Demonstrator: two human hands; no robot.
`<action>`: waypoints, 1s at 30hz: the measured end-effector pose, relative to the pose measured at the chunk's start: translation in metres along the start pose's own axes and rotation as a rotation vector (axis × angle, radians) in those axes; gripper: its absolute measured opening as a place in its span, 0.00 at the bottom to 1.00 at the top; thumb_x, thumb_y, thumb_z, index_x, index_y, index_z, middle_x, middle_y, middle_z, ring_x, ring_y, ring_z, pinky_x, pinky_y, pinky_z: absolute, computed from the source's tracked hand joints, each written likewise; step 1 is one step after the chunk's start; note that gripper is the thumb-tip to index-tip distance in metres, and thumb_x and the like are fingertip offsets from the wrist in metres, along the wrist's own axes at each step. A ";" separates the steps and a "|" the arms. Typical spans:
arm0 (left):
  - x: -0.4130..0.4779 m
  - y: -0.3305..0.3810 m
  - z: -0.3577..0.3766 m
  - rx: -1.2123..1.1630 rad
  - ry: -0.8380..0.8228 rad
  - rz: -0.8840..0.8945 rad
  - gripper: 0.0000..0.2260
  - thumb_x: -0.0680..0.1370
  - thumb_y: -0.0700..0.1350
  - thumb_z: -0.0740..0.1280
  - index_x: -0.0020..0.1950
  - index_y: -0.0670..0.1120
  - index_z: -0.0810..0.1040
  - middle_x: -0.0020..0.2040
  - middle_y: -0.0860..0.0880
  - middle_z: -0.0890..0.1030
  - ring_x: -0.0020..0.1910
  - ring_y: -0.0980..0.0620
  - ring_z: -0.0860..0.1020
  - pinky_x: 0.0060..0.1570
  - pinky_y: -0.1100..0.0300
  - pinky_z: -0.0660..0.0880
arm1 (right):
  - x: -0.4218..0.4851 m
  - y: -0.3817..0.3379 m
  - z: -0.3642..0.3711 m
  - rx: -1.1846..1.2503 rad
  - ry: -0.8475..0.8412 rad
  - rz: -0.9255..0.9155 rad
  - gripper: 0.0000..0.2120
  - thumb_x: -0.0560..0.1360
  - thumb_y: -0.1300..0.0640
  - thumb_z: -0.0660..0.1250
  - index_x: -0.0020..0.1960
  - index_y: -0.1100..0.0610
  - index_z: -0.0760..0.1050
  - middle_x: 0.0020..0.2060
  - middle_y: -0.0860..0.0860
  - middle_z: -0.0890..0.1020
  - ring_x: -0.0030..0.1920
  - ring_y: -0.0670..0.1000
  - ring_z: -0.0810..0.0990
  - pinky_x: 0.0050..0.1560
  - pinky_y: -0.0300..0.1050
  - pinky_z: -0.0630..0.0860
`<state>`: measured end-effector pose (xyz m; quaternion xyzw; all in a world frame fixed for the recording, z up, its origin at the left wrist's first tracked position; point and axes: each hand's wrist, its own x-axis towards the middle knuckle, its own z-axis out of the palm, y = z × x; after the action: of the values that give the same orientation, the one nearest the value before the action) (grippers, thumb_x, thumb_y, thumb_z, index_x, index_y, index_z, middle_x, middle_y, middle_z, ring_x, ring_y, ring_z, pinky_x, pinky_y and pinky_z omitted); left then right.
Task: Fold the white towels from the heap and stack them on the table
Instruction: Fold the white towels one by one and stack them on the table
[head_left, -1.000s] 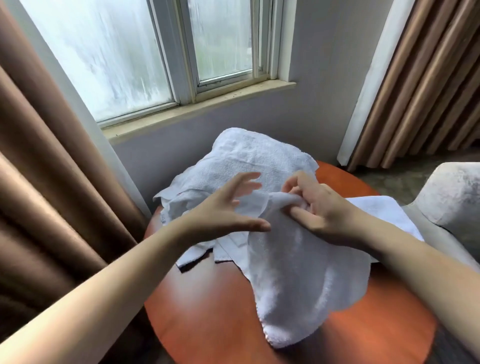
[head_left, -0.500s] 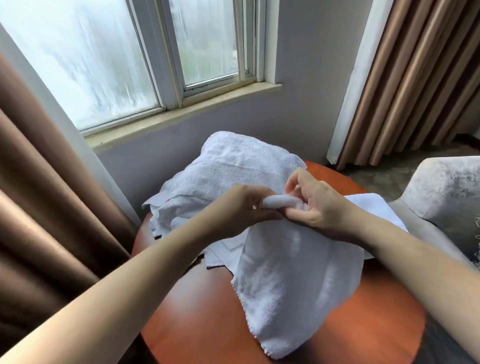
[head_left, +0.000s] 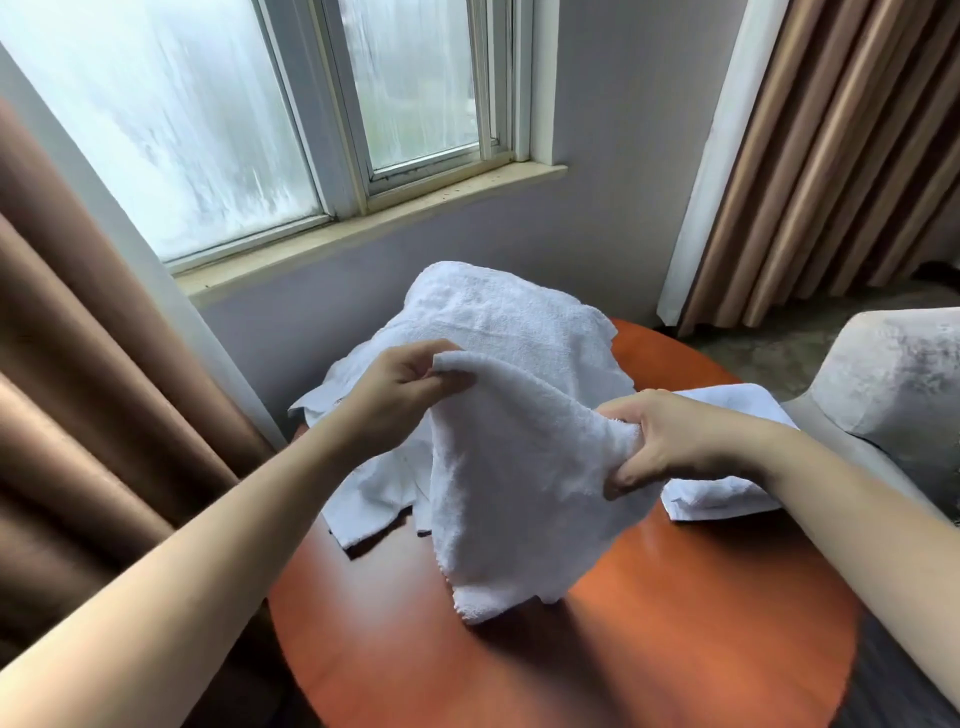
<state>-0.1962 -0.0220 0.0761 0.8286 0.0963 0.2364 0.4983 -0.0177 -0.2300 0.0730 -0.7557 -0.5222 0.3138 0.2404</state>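
Desk: the round orange-brown desk (head_left: 675, 623) shows bare top nearest the viewer.
Held towel: one white towel (head_left: 519, 467) hangs between both hands in front of the heap, its lower corner reaching the desk top.
Left grip: the left grip (head_left: 400, 389) pinches an upper corner, fingers curled round it.
Right grip: the right grip (head_left: 670, 441) sits lower, fisted on a bunched edge.
Flat towel: a flat towel (head_left: 727, 493) lies on the desk under the right wrist, probably the start of the stack.
Heap: the heap (head_left: 498, 322) fills the desk's far side below the window.
Risk: the bunched right hold may not be a true corner, so the fold could come out skewed. The trailing end could drag the heap's loose edges forward.
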 end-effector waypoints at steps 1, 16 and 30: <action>-0.002 -0.003 -0.001 0.002 0.008 -0.003 0.13 0.72 0.51 0.69 0.43 0.40 0.79 0.39 0.48 0.76 0.41 0.54 0.73 0.46 0.56 0.69 | 0.001 -0.001 -0.001 -0.001 -0.003 0.005 0.15 0.63 0.58 0.77 0.33 0.41 0.76 0.27 0.42 0.74 0.30 0.42 0.72 0.32 0.38 0.69; -0.004 -0.004 0.015 -0.440 0.207 -0.144 0.13 0.79 0.39 0.63 0.37 0.53 0.78 0.33 0.57 0.78 0.33 0.60 0.76 0.33 0.66 0.73 | 0.016 0.025 0.012 0.875 0.525 -0.061 0.13 0.71 0.66 0.72 0.52 0.55 0.74 0.46 0.54 0.82 0.44 0.50 0.81 0.43 0.46 0.77; 0.002 0.008 0.002 -0.549 0.127 -0.171 0.03 0.73 0.43 0.63 0.42 0.49 0.77 0.36 0.51 0.77 0.34 0.56 0.75 0.34 0.64 0.72 | 0.039 0.033 0.056 1.047 0.447 0.091 0.11 0.77 0.56 0.66 0.59 0.52 0.72 0.54 0.50 0.77 0.56 0.48 0.76 0.56 0.45 0.74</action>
<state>-0.1940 -0.0264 0.0826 0.6354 0.1293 0.2620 0.7148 -0.0270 -0.2024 0.0032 -0.6058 -0.2004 0.3732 0.6735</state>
